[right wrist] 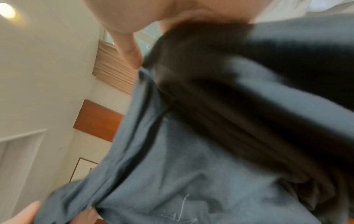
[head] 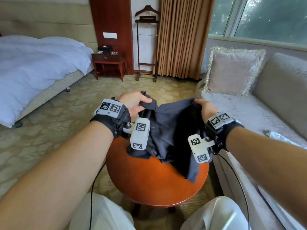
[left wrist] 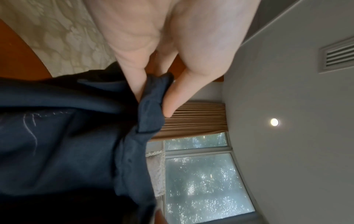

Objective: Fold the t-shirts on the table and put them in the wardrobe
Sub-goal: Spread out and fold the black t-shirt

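Two hands, left hand [head: 132, 103] and right hand [head: 206, 107], grip one t-shirt [head: 171, 128] above table [head: 149, 181].

We count one dark t-shirt [head: 167, 130], pinched by two hands: one left hand [head: 132, 103] and one right hand [head: 206, 108]. We see one round wooden table [head: 154, 183], one bed [head: 36, 68], one nightstand [head: 108, 63], one valet stand [head: 147, 42], one sofa [head: 265, 113] and one fringed cushion [head: 232, 70]. Each wrist carries one tracker band, two in all.
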Tool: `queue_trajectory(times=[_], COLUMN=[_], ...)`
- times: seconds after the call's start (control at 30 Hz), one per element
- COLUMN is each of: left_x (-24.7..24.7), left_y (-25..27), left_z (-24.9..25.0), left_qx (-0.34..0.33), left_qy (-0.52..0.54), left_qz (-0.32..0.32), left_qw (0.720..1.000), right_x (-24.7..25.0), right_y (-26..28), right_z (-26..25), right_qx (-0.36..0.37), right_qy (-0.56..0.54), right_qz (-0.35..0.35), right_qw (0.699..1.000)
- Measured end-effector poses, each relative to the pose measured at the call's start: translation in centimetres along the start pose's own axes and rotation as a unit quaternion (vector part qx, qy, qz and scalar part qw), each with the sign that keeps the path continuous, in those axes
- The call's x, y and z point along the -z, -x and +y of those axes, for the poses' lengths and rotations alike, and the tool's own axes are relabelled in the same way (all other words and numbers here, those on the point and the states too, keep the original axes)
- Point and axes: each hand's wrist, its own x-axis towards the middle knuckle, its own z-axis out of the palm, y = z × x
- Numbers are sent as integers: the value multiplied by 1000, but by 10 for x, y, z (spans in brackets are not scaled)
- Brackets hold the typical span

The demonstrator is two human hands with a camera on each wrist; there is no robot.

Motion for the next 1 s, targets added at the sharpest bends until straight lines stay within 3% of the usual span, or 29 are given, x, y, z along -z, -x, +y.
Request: queue_trajectory(times=[0.1, 0.27, 0.37, 0.47, 0.53, 0.6, 0.7, 0.77, 0.87, 1.0], left_x=[-9, -33, -30, -12, 2, 7, 6, 8, 12, 17], left_y=[9, 30, 43, 43, 36, 34, 35, 34, 35, 43], left_z=[-3, 2, 5, 5, -6, -24, -45, -49, -42, -17], left_qx=[-7, -11, -2, -35, -70, -50, 35, 37, -3, -94], left_qy=[24, 98, 95, 28, -53, -114, -176, -233, -271, -266], left_qz=[-19, -88, -151, -98, -48, -65, -141, -144, -76, 0], left_qw=[1000, 991, 984, 994, 995, 990, 974, 961, 959, 960], right_x=[-17, -47, -53, -50, -44, -35, -23, -18, -8, 10], right_y=[60, 99, 104, 99, 98, 107, 115, 113, 99, 71], right_z=[-12, -13, -14, -22, -31, -40, -49, -54, -57, -45], right_qx=[26, 76, 106, 86, 54, 38, 52, 37, 61, 58], right_qy=[34, 55, 56, -12, -123, -179, -225, -252, -221, -7], right_qz=[-62, -229, -208, -145, -177, -251, -317, -286, -180, -49], right_qw=[997, 969, 971, 986, 975, 950, 920, 924, 957, 997])
